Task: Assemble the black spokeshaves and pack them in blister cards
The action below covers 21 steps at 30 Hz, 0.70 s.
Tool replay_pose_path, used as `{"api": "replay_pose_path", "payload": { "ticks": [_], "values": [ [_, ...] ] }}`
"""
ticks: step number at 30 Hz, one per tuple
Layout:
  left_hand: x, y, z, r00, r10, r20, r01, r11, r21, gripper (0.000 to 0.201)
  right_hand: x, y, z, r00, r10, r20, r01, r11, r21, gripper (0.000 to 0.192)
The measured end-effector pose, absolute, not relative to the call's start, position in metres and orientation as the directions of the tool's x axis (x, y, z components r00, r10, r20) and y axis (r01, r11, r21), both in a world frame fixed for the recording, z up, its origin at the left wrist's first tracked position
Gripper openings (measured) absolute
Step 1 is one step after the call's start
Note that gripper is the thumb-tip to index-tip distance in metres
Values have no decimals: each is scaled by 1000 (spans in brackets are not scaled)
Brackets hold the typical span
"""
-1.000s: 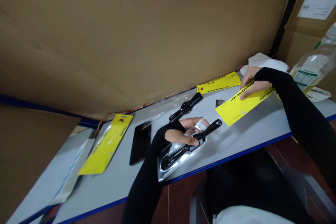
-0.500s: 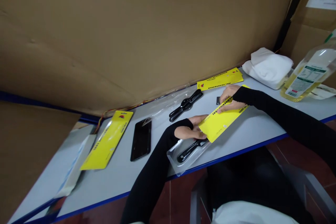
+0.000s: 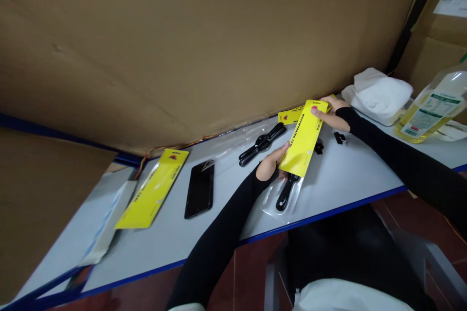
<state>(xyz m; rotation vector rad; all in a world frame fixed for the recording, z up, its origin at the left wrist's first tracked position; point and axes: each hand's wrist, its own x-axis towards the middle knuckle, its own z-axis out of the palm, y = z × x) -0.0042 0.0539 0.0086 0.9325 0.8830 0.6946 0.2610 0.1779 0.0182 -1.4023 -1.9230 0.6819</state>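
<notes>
The left hand (image 3: pixel 270 164) is gripping the near end of the yellow backing card (image 3: pixel 304 137), fingers closed on its edge, above the clear blister tray (image 3: pixel 280 201) holding a black tool (image 3: pixel 286 191). Beyond, the right hand (image 3: pixel 330 109) is pinching the card's far end over the surface (image 3: pixel 350 175).

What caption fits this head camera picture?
Both hands hold a yellow card over a clear pack.

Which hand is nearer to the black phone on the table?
Left. The left hand holds the yellow card's lower end, right of the black phone; the right hand grips the card's far end.
</notes>
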Motion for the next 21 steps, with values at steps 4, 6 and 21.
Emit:
{"api": "replay_pose_path", "payload": {
  "ticks": [4,6,21],
  "values": [
    [4,53,13,387,871,-302,-263,418,869,66,245,157,13,-338,918,209,542,371,-754,68],
    [5,51,17,355,883,-309,-267,412,871,65,237,145,14,-400,889,221,503,415,-758,65],
    [4,47,18,220,905,-365,-114,395,911,62,228,123,25,-465,831,305,270,461,-845,58]
  ]
}}
